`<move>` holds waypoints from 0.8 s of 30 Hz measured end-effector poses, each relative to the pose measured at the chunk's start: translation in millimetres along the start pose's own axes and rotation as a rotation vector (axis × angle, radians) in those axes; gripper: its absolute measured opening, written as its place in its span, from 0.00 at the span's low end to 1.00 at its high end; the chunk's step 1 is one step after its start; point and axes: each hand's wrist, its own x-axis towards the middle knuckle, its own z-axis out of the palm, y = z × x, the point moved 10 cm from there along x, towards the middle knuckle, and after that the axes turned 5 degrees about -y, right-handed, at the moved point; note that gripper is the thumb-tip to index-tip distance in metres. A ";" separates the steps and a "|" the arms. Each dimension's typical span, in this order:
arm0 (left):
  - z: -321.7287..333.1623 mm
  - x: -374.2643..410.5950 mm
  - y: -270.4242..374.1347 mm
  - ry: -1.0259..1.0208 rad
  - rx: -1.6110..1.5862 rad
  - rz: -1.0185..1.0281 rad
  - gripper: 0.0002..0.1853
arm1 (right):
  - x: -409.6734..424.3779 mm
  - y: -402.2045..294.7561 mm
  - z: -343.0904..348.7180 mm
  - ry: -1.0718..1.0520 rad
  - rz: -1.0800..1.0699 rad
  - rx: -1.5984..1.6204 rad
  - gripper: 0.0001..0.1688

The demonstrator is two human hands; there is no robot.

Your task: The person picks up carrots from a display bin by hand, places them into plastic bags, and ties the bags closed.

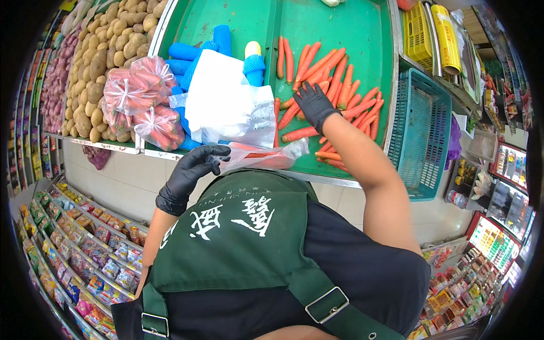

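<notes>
My left hand [193, 174], in a black glove, pinches the open edge of a clear plastic bag [289, 158] at the bin's front edge. A few carrots lie inside that bag. My right hand [315, 104], also gloved in black, rests spread over loose carrots [335, 72] in the green bin [340, 25]; whether it grips one cannot be told. Left of the carrots lies a stack of clear and white plastic bags [225, 93] on vegetables in blue foam netting [182, 52]. Several knotted bags of carrots [134, 91] sit beside them.
Potatoes [91, 68] fill the neighbouring bin on the left. A teal plastic crate [425, 136] stands to the right, with a yellow crate [416, 38] and a yellow roll [446, 40] beyond it. Snack shelves [85, 255] curve round behind at lower left. The bin has a metal rim [393, 72].
</notes>
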 end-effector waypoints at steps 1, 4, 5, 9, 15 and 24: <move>-0.2 0.3 -0.5 0.014 0.000 -0.001 0.18 | 4.0 -4.8 8.8 0.034 -0.103 -0.137 0.16; -1.2 -1.0 5.0 0.089 0.008 -0.017 0.19 | 31.9 -1.0 49.5 -0.299 -0.184 -0.214 0.16; -2.1 -2.9 6.6 0.120 0.009 -0.025 0.20 | 34.7 2.5 59.1 -0.484 -0.175 -0.184 0.16; -10.8 -8.2 2.8 0.134 -0.003 -0.020 0.22 | 31.7 11.2 65.1 -0.544 -0.280 -0.131 0.19; -10.5 -8.3 5.2 0.150 0.012 -0.022 0.24 | -2.7 60.0 57.6 -0.470 0.097 0.311 0.21; -10.8 15.1 8.5 0.078 0.187 -0.256 0.30 | -7.6 57.1 17.7 -0.328 0.247 0.517 0.28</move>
